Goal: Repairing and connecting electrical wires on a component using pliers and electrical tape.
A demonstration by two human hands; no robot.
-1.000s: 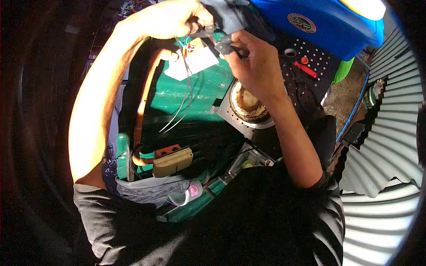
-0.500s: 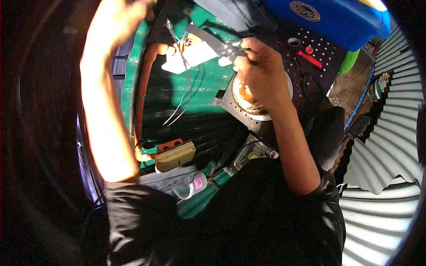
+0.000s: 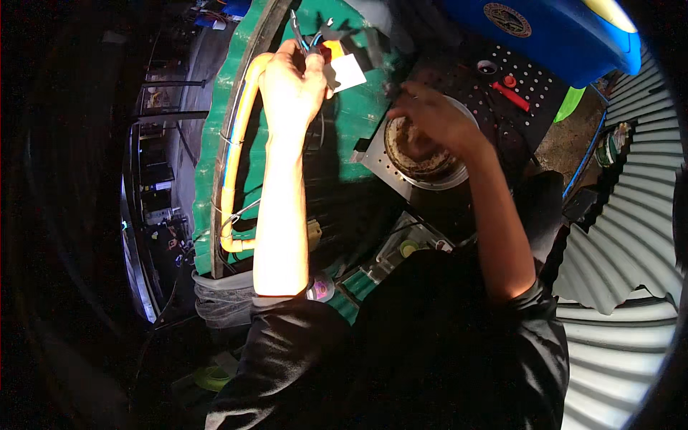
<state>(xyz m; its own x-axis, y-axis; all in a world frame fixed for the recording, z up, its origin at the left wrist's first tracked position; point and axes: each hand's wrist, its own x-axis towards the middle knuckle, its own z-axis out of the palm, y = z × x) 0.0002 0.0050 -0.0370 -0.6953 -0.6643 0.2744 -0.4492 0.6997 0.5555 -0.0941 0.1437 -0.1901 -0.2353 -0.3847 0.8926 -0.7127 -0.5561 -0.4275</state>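
My left hand (image 3: 290, 89) is closed around a bundle of electrical wires (image 3: 299, 32) at the upper end of an orange conduit pipe (image 3: 247, 107). Dark and blue wire ends stick up past its fingers. Beside it, a white plate (image 3: 345, 74) sits against an orange electrical box (image 3: 332, 50), partly covered by the hand. My right hand (image 3: 441, 123) hovers over a round metal pan (image 3: 469, 111) with a brown-stained inside. Motion smears its fingers, and whether they hold the dark blur near them is unclear.
Green corrugated sheeting (image 3: 344, 136) backs the pipe. A perforated dark board (image 3: 530, 79) carries a red-handled tool (image 3: 511, 97) and a tape roll (image 3: 486, 67). A blue bin (image 3: 552, 36) stands at upper right. White corrugated sheets (image 3: 609, 265) line the right side.
My left hand has come down and right onto the wires. The right hand has drawn back from the wires, and the dark strip stretched from it no longer shows there.
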